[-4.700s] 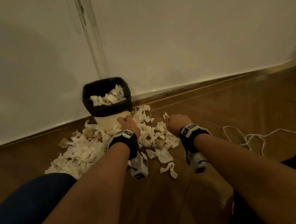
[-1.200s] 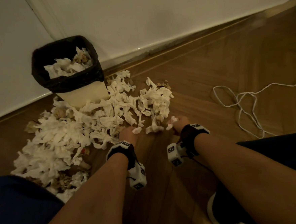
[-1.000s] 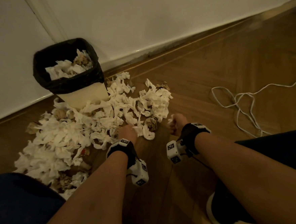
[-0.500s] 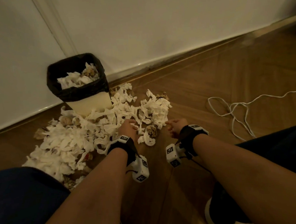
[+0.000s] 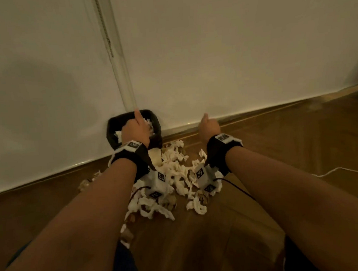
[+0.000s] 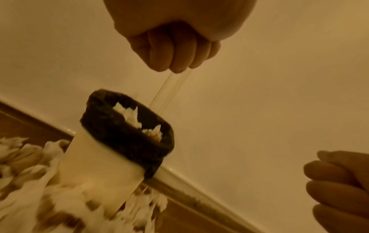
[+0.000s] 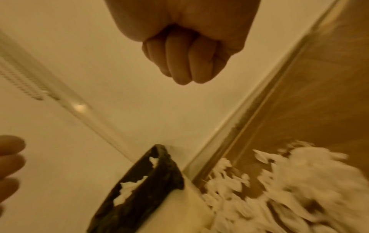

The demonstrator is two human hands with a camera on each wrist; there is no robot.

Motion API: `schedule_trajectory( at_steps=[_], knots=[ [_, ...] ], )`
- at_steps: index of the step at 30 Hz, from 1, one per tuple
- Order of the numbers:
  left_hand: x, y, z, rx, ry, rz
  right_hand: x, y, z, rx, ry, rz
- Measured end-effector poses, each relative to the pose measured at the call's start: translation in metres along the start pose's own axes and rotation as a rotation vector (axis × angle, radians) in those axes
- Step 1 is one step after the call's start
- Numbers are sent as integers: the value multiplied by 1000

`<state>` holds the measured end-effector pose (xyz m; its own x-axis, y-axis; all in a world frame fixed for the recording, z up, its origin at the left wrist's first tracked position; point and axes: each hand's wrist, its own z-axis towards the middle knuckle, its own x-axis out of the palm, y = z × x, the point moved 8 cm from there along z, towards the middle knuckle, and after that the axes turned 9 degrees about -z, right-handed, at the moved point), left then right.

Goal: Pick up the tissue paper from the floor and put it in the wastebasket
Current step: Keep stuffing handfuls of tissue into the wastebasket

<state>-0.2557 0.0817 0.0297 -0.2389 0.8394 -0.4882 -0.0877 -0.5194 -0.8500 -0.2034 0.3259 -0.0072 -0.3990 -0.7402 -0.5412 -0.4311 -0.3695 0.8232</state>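
The wastebasket [image 5: 112,127], cream with a black liner, stands against the wall with tissue [image 6: 129,115] heaped inside. My left hand [image 5: 135,130] hovers right over its opening as a tight fist [image 6: 173,52]. My right hand [image 5: 208,128] is raised just right of the basket, also a tight fist [image 7: 185,59]. Each fist closes round a small piece of tissue paper that stays hidden inside the fingers. Loose tissue paper [image 5: 176,173] litters the floor in front of the basket [image 7: 139,197], below my wrists.
A white wall with a vertical strip [image 5: 118,65] runs behind the basket, with a skirting edge along the wooden floor. A white cord [image 5: 341,169] lies on the floor at the right. More tissue scraps [image 5: 125,234] trail toward my left knee.
Both hands have lifted off the floor pile and moved forward and up: the left is now over the basket, the right beside it. The head view has tilted up toward the wall.
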Motion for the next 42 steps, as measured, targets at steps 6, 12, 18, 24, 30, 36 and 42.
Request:
schedule_trajectory(
  at_steps=[6, 12, 18, 24, 30, 36, 42],
  knots=[
    [-25, 30, 33, -172, 11, -185, 46, 76, -15, -156, 309, -52],
    [-12, 62, 44, -223, 125, -286, 87, 50, -17, -204, 418, -268],
    [-11, 85, 60, -273, 134, -335, 109, 1, -12, -28, 558, -316],
    [10, 103, 69, -288, 218, -172, 131, 27, -4, 28, 609, -249],
    [24, 109, 78, -397, 156, -508, 150, 81, 8, -70, 554, 350],
    [31, 113, 73, -396, 165, -433, 144, 30, 19, 43, 516, 399],
    [83, 63, 7, -471, 573, -590, 101, -64, 39, 73, 326, 5]
  ],
)
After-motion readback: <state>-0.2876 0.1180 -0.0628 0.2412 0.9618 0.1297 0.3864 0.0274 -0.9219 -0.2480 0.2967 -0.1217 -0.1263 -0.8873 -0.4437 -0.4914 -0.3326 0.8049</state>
